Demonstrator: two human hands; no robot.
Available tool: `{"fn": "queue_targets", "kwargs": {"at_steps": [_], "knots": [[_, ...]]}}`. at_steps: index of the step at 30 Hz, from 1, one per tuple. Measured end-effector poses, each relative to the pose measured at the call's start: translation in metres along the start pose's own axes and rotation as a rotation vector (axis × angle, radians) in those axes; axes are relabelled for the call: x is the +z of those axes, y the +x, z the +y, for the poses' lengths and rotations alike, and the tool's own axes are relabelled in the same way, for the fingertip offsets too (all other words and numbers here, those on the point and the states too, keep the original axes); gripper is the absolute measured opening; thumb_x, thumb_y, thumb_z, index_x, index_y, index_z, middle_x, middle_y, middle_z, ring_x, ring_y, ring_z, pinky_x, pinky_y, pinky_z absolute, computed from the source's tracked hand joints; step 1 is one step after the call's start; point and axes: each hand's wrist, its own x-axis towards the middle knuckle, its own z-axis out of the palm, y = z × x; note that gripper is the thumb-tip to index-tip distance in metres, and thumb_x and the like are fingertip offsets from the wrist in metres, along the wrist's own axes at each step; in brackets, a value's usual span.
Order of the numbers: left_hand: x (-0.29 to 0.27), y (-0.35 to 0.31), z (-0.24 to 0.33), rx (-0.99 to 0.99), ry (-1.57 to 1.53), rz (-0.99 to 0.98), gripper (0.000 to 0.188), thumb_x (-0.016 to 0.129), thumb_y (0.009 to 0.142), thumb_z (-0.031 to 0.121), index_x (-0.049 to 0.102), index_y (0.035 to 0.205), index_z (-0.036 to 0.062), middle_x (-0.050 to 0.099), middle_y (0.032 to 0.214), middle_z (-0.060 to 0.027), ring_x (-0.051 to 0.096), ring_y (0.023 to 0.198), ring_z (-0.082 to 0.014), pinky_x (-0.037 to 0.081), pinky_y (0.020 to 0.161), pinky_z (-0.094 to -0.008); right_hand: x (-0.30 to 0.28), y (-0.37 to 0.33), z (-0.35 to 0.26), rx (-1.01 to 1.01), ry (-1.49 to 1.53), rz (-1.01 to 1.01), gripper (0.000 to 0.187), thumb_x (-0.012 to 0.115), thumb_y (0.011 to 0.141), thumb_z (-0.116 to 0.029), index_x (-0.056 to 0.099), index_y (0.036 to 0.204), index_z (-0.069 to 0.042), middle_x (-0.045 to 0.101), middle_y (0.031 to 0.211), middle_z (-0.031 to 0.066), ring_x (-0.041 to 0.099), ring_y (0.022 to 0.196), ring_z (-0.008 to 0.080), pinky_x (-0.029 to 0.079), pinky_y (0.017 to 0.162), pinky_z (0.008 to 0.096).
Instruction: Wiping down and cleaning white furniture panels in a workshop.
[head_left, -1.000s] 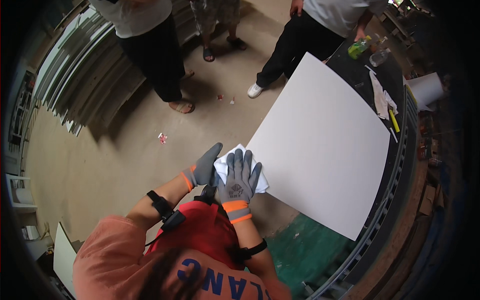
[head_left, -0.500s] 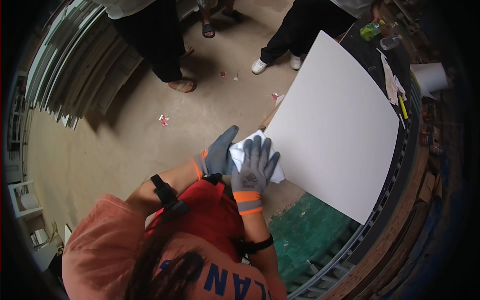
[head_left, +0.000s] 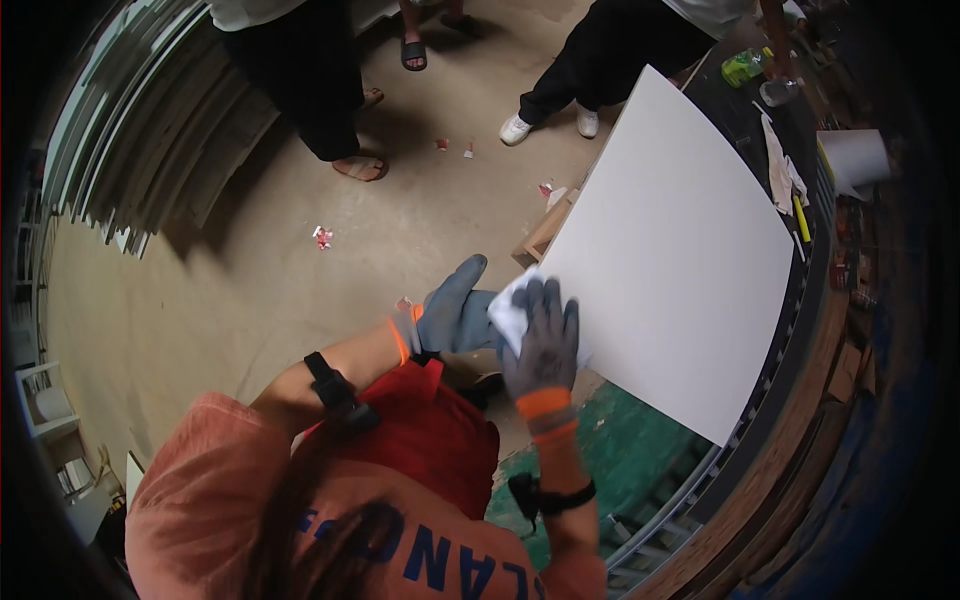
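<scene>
A large white panel [head_left: 680, 260] lies at the right of my body, its near left corner close to my hands. My right hand [head_left: 543, 345], in a grey glove with an orange cuff, holds a folded white cloth [head_left: 510, 308] against that corner, fingers over the top of it. My left hand [head_left: 455, 312], gloved the same way, is just left of the cloth. Its thumb points up, apart from the fingers, which reach toward the cloth; their tips are partly hidden.
Long boards [head_left: 150, 130] are stacked at the far left. Several people stand beyond, one beside the panel's far end. On the dark bench [head_left: 735, 80] at the right are a green bottle [head_left: 745, 67], a rag [head_left: 778, 160] and a yellow tool [head_left: 802, 220]. Red scraps [head_left: 322, 237] dot the floor.
My right hand has moved rightward with the cloth along the panel's near edge. My left hand has shifted slightly right, with more of its fingers showing.
</scene>
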Motion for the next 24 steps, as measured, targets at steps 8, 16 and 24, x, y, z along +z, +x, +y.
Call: {"fn": "queue_targets", "kwargs": {"at_steps": [8,16,24], "knots": [[0.002,0.007,-0.007,-0.049,-0.111,-0.05,0.1,0.025,0.092,0.073,0.031,0.143,-0.0126,0.044,0.144,-0.0238,0.042,0.134,-0.0369,0.027,0.115,-0.0469,0.013,0.137,0.093,0.124,-0.241,0.249,0.06,0.05,0.093,-0.042,0.047,0.139,-0.004,0.042,0.148,0.0111,0.031,0.142,0.0272,0.022,0.116,0.0453],[-0.001,-0.006,-0.005,-0.04,-0.245,-0.013,0.097,0.029,0.09,0.074,0.034,0.144,-0.0064,0.038,0.148,-0.0226,0.039,0.136,-0.0357,0.024,0.116,-0.048,0.0,-0.008,-0.026,0.008,-0.089,-0.208,0.067,0.061,0.085,-0.041,0.046,0.14,-0.006,0.039,0.148,0.0107,0.027,0.143,0.0312,0.016,0.119,0.0507],[-0.008,-0.012,0.0,-0.022,-0.122,-0.058,0.091,0.025,0.094,0.07,0.047,0.136,-0.0085,0.052,0.138,-0.0211,0.047,0.128,-0.0358,0.03,0.113,-0.0473,0.022,0.092,0.038,0.044,-0.026,0.124,0.065,0.061,0.088,-0.035,0.042,0.14,0.0,0.047,0.141,0.0137,0.035,0.139,0.0307,0.022,0.116,0.049]]}}
